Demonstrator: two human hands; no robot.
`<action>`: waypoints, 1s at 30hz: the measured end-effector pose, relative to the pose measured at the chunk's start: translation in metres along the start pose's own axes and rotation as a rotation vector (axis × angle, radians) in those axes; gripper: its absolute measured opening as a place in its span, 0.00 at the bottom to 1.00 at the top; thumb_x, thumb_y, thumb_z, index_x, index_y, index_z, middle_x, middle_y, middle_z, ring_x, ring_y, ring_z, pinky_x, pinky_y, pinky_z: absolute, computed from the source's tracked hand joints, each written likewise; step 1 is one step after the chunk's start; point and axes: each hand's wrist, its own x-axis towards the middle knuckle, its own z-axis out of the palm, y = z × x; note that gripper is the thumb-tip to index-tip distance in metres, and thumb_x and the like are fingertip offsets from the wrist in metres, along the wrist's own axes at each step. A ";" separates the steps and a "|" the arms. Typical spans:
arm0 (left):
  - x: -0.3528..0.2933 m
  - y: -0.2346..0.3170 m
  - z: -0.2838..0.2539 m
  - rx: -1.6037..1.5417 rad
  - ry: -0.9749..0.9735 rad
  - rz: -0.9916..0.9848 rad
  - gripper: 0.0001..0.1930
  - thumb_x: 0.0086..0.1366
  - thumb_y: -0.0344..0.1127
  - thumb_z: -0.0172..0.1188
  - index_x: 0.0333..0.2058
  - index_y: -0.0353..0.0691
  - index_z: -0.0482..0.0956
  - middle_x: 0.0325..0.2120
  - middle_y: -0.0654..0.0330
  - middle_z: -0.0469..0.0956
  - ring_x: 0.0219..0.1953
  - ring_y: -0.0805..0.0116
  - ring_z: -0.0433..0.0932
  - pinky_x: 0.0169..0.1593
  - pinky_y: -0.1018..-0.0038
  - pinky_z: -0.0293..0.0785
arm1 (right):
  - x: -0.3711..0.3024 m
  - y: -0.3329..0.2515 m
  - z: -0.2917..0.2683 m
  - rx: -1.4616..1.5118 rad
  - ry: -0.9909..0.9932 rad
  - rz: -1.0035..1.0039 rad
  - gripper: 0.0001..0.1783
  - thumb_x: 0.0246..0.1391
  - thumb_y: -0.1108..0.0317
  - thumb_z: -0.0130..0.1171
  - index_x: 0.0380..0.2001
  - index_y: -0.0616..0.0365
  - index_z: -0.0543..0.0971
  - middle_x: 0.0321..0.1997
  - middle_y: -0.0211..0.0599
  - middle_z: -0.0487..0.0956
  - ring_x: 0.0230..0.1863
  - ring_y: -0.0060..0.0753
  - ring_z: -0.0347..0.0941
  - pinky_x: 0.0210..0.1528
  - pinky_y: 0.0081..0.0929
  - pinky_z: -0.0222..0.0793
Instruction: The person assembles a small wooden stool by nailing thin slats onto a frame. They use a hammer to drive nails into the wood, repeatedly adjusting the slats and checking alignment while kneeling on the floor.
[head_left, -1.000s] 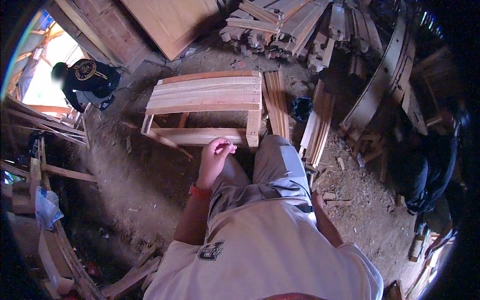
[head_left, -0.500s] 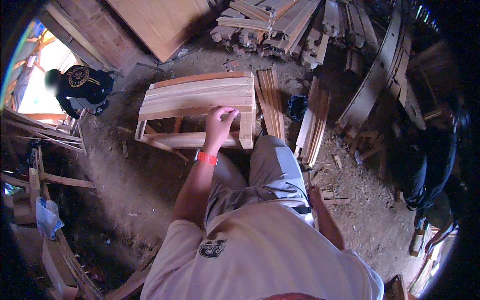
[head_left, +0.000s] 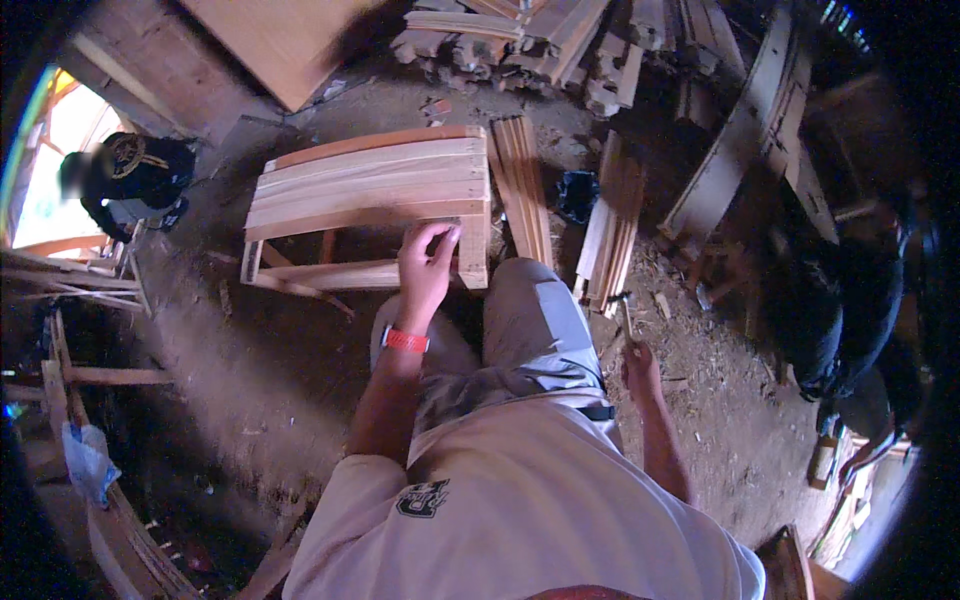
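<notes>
Left hand [head_left: 428,262] pinches something too small to tell against the wooden stool [head_left: 370,205]; right hand [head_left: 640,367] grips a hammer [head_left: 624,312] beside the knee.

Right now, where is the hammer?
In the head view the hammer is in the right hand, low at the person's right side, just below the loose wooden slats.

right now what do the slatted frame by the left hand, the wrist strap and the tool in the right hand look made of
Slatted frame: bare, unfinished wood by its pale, matt, grainy boards. Wrist strap on the left hand: orange-red, smooth, probably rubber or plastic. Tool in the right hand: a slim pale handle, maybe wood, with a dark, likely metal head; too small to be sure.
</notes>
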 end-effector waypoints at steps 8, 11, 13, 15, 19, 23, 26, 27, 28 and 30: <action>-0.023 0.009 -0.005 -0.124 -0.115 -0.106 0.08 0.71 0.32 0.63 0.42 0.33 0.83 0.38 0.58 0.83 0.42 0.69 0.82 0.49 0.72 0.76 | 0.112 0.105 0.029 -0.526 -0.005 -0.189 0.19 0.65 0.49 0.57 0.45 0.54 0.79 0.23 0.36 0.80 0.23 0.34 0.77 0.26 0.37 0.72; -0.037 0.015 -0.018 -0.212 -0.111 -0.213 0.08 0.72 0.32 0.62 0.43 0.33 0.82 0.38 0.59 0.83 0.43 0.72 0.81 0.49 0.74 0.75 | 0.086 0.084 0.040 -0.785 -0.095 -0.152 0.26 0.62 0.44 0.55 0.48 0.56 0.82 0.42 0.51 0.85 0.45 0.52 0.83 0.46 0.46 0.79; -0.044 0.023 -0.027 -0.139 -0.127 -0.269 0.07 0.72 0.31 0.61 0.42 0.34 0.82 0.39 0.60 0.83 0.43 0.74 0.80 0.49 0.76 0.74 | 0.098 0.052 0.039 -1.001 -0.299 -0.004 0.28 0.61 0.43 0.54 0.48 0.57 0.83 0.49 0.53 0.84 0.53 0.55 0.82 0.52 0.48 0.78; -0.050 0.032 -0.033 -0.156 -0.123 -0.278 0.06 0.72 0.31 0.61 0.42 0.34 0.82 0.39 0.60 0.83 0.43 0.74 0.80 0.48 0.77 0.74 | 0.115 0.010 0.050 -1.087 -0.177 -0.037 0.29 0.59 0.41 0.55 0.43 0.56 0.86 0.47 0.45 0.86 0.50 0.50 0.83 0.49 0.48 0.80; -0.049 0.037 -0.041 -0.078 -0.180 -0.277 0.05 0.71 0.29 0.61 0.42 0.34 0.82 0.39 0.61 0.83 0.42 0.75 0.79 0.48 0.77 0.73 | 0.162 -0.068 0.075 -0.800 -0.029 -0.097 0.32 0.58 0.37 0.58 0.43 0.58 0.84 0.44 0.50 0.86 0.47 0.55 0.83 0.50 0.52 0.80; -0.047 0.032 -0.052 -0.017 -0.191 -0.275 0.05 0.70 0.26 0.61 0.42 0.34 0.81 0.39 0.61 0.82 0.42 0.74 0.78 0.49 0.76 0.73 | 0.186 -0.118 0.113 -0.653 0.127 -0.062 0.31 0.59 0.42 0.61 0.49 0.61 0.80 0.46 0.55 0.84 0.50 0.60 0.82 0.51 0.53 0.79; -0.045 0.040 -0.055 -0.062 -0.141 -0.266 0.05 0.70 0.29 0.61 0.40 0.35 0.82 0.39 0.60 0.83 0.43 0.71 0.79 0.50 0.73 0.74 | 0.213 -0.099 0.127 -0.634 0.108 -0.075 0.29 0.59 0.52 0.58 0.53 0.68 0.74 0.50 0.59 0.82 0.50 0.61 0.82 0.51 0.52 0.80; -0.045 0.042 -0.056 -0.082 -0.121 -0.264 0.06 0.70 0.30 0.61 0.40 0.35 0.83 0.39 0.59 0.83 0.43 0.70 0.79 0.51 0.72 0.74 | 0.217 -0.096 0.131 -0.585 0.142 -0.023 0.29 0.59 0.54 0.57 0.54 0.69 0.73 0.51 0.60 0.82 0.50 0.62 0.82 0.51 0.52 0.80; -0.046 0.042 -0.057 -0.096 -0.114 -0.258 0.06 0.69 0.30 0.61 0.39 0.34 0.83 0.39 0.59 0.83 0.43 0.70 0.79 0.51 0.72 0.74 | 0.221 -0.094 0.135 -0.531 0.143 0.057 0.27 0.58 0.57 0.54 0.54 0.67 0.73 0.52 0.60 0.81 0.51 0.62 0.81 0.53 0.53 0.79; -0.055 0.035 -0.063 -0.123 -0.068 -0.259 0.05 0.69 0.30 0.61 0.39 0.34 0.83 0.39 0.59 0.83 0.43 0.70 0.79 0.51 0.72 0.74 | 0.206 -0.109 0.134 -0.548 0.076 -0.063 0.27 0.59 0.56 0.54 0.54 0.67 0.73 0.50 0.60 0.82 0.52 0.63 0.80 0.55 0.53 0.78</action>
